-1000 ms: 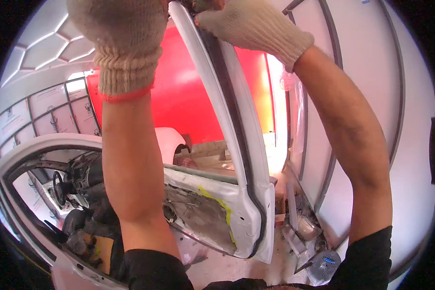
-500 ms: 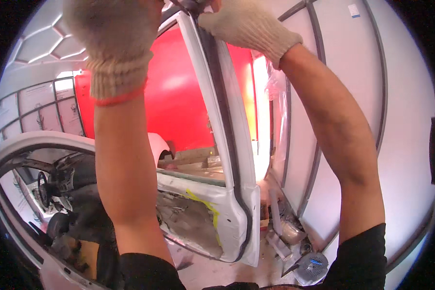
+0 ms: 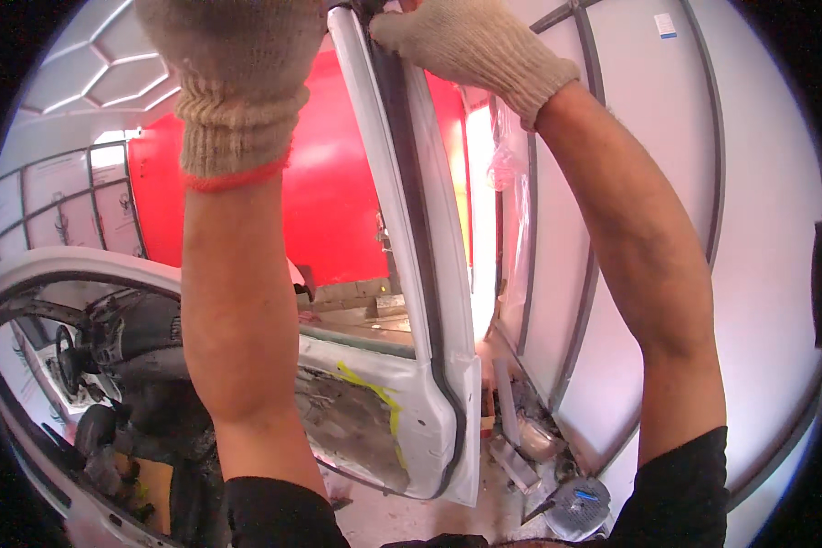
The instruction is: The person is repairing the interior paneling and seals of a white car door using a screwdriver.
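My left hand [image 3: 233, 46], in a knitted glove with an orange cuff, is raised at the top edge, just left of an upright white car door frame [image 3: 379, 155] with a dark seal along it. Its fingertips are out of sight. My gloved right hand [image 3: 457, 46] is closed at the top of the frame, its fingertips on a dark part that I cannot make out. Lower down, the white door [image 3: 434, 429] has yellow tape [image 3: 365, 388] around a grey, stripped inner area.
A white car body [image 3: 82, 258] with dark interior and steering wheel is at left. Behind the door is a red panel [image 3: 329, 219]. A pale panelled wall [image 3: 667, 146] lines the right, with metal pieces and boxes [image 3: 511, 457] and a round grey object [image 3: 575, 502] at its foot.
The door, car and walls have shifted a little leftward in the view. Both hands remain raised at the top of the frame, with only small movements.
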`<action>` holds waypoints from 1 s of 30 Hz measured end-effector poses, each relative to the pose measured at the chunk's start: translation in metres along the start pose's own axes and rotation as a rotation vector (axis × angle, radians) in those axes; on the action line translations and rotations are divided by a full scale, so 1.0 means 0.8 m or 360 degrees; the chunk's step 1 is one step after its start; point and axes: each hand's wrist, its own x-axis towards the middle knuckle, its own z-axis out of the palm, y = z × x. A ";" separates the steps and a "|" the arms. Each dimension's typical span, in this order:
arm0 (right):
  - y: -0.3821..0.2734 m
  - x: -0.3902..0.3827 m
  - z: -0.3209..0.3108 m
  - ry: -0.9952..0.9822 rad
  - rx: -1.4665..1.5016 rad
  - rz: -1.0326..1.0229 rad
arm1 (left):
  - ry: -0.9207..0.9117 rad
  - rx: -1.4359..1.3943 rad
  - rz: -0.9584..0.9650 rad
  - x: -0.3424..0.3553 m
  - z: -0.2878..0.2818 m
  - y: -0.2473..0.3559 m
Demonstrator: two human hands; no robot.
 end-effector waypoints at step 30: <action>-0.007 0.013 0.007 0.0012 -0.0151 0.0064 | 0.0159 -0.0452 -0.0936 -0.012 -0.006 -0.013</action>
